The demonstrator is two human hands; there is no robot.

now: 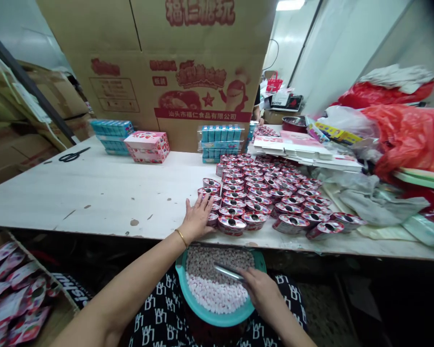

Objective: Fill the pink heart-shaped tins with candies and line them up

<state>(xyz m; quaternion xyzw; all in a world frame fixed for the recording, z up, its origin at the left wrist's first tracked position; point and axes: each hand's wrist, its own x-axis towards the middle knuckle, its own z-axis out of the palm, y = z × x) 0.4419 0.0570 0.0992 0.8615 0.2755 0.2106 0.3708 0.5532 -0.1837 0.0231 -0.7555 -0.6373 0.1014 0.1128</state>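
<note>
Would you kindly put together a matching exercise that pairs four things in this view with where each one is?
Things
1. Black scissors
2. Turquoise basin
3. Silver metal utensil
4. Left hand

Places
A. In the person's right hand
B. Touching the oval containers at the near left of their group
C. Toward the left end of the white table
D. Below the table's near edge, over the patterned black clothing

Right pairs: 1-C, 2-D, 3-A, 4-B
</note>
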